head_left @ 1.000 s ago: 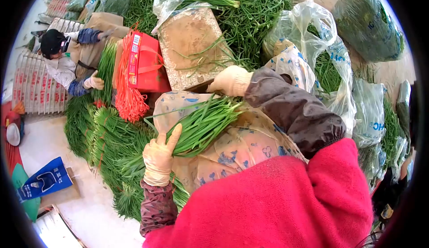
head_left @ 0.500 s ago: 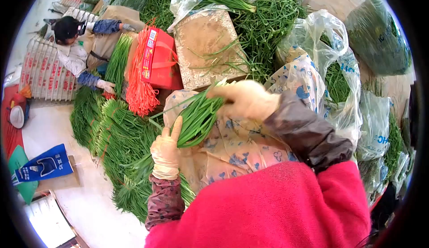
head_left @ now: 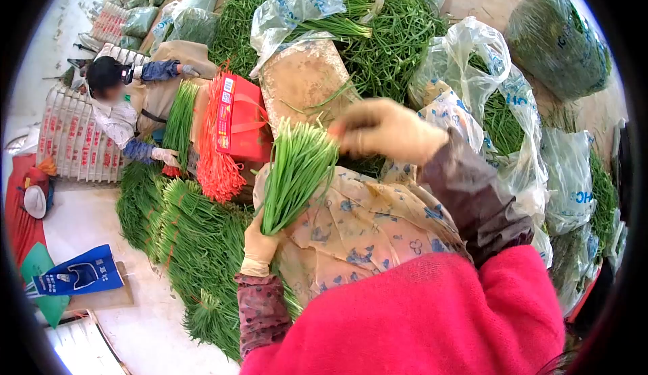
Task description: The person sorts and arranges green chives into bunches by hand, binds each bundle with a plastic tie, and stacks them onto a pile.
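My gloved left hand (head_left: pixel 260 245) is wrapped round the lower part of a bunch of green chives (head_left: pixel 294 179). The bunch stands tilted up, its pale cut ends fanned out at the top. Just right of those ends is my gloved right hand (head_left: pixel 393 132), its fingers bent and smeared by motion. Whether it touches the chives or holds anything I cannot make out. Under both hands a patterned plastic apron (head_left: pixel 364 230) covers my lap. Beyond the bunch stands a dirt-covered board or box top (head_left: pixel 297 81) with a few loose leaves.
A red box (head_left: pixel 243 118) stands beside a bundle of orange-red ties (head_left: pixel 223 176). Tied chive bunches (head_left: pixel 202 253) are piled on the left, loose chives (head_left: pixel 391 44) at the back. Filled plastic bags (head_left: pixel 560 44) line the right. A co-worker (head_left: pixel 118 108) handles chives at upper left.
The chive bunch has swung from lying slanted to nearly upright, pale ends up. My left hand has closed round its lower part. My right hand has come off the bunch, slightly up.
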The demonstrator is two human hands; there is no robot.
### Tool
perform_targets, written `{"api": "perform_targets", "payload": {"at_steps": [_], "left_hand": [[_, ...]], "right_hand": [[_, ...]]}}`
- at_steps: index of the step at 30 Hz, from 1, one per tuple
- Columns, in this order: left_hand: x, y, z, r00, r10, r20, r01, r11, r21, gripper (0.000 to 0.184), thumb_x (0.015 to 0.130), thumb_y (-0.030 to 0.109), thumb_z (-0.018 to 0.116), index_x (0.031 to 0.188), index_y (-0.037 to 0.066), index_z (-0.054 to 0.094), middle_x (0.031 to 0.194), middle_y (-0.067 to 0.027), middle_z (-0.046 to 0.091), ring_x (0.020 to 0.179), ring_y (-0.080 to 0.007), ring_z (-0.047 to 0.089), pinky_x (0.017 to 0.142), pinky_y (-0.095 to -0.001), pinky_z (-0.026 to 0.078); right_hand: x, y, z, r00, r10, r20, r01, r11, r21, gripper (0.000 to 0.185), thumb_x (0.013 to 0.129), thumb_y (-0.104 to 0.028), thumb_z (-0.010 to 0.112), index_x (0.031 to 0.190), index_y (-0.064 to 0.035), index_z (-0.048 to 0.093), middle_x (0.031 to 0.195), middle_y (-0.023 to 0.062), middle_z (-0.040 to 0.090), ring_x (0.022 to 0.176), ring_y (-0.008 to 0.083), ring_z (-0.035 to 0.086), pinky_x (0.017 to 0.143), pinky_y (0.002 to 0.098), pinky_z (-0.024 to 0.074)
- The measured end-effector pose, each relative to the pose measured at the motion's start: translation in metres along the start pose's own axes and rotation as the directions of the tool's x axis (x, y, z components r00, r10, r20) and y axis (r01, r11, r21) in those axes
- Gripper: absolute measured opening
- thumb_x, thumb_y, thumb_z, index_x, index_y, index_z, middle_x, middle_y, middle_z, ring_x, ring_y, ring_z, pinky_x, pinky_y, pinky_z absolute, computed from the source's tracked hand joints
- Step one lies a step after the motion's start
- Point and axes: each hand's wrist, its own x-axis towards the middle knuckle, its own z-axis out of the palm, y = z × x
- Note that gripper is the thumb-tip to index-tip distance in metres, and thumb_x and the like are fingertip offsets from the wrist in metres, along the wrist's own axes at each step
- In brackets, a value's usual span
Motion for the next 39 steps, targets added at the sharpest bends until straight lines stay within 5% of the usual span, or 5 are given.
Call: {"api": "perform_targets", "payload": {"at_steps": [7, 16, 22, 30, 39], "left_hand": [[-0.005, 0.013, 0.008, 0.990, 0.004, 0.139, 0.020, 0.986, -0.166, 0.051, 0.069, -0.002, 0.070, 0.118, -0.002, 0.057, 0.101, -0.0066, 0.068, 0.088, -0.0127, 0.063, 0.079, -0.0281, 0.051], [-0.019, 0.018, 0.009, 0.919, -0.185, 0.348, 0.274, 0.935, -0.225, 0.046, 0.069, -0.007, 0.071, 0.113, -0.005, 0.059, 0.098, -0.0126, 0.068, 0.072, -0.0173, 0.064, 0.062, -0.0305, 0.052], [-0.033, 0.024, -0.001, 0.880, -0.121, 0.459, 0.360, 0.801, -0.479, 0.040, 0.070, -0.007, 0.070, 0.109, -0.006, 0.058, 0.093, -0.0159, 0.066, 0.064, -0.0194, 0.061, 0.052, -0.0307, 0.047], [-0.027, 0.016, 0.006, 0.804, -0.229, 0.549, 0.529, 0.698, -0.483, 0.039, 0.067, -0.003, 0.068, 0.104, -0.010, 0.059, 0.077, -0.0123, 0.063, 0.058, -0.0181, 0.055, 0.052, -0.0280, 0.043], [-0.030, 0.000, 0.007, 0.859, -0.122, 0.498, 0.439, 0.675, -0.592, 0.047, 0.069, 0.010, 0.069, 0.110, -0.012, 0.058, 0.060, -0.0076, 0.052, 0.050, -0.0159, 0.045, 0.048, -0.0278, 0.035]], "right_hand": [[0.044, 0.034, -0.011, 0.999, 0.035, 0.011, -0.026, 0.884, -0.466, 0.085, 0.070, -0.047, 0.075, 0.137, -0.0055, 0.042, 0.122, 0.0214, 0.059, 0.114, 0.0342, 0.057, 0.094, 0.0384, 0.0453], [0.054, 0.038, 0.004, 0.939, -0.106, -0.327, -0.207, 0.586, -0.784, 0.029, 0.091, -0.021, 0.056, 0.116, -0.0072, 0.063, 0.100, 0.0055, 0.071, 0.082, 0.0180, 0.067, 0.076, 0.0299, 0.0527], [0.052, 0.053, -0.092, 0.722, 0.012, -0.692, -0.389, 0.834, -0.391, 0.034, 0.090, -0.021, 0.056, 0.120, -0.0054, 0.061, 0.101, 0.0087, 0.070, 0.088, 0.0175, 0.066, 0.083, 0.0292, 0.0520], [0.059, 0.039, -0.017, 0.927, 0.159, 0.341, -0.113, 0.982, -0.150, 0.048, 0.080, -0.014, 0.064, 0.126, -0.0042, 0.057, 0.108, 0.0072, 0.065, 0.088, 0.0106, 0.059, 0.074, 0.0265, 0.0495], [0.052, 0.049, -0.026, 0.815, 0.154, -0.559, 0.054, 0.939, 0.338, 0.017, 0.087, -0.012, 0.066, 0.102, -0.0042, 0.067, 0.072, -0.0019, 0.060, 0.061, 0.0044, 0.051, 0.052, 0.0201, 0.0406]]}}
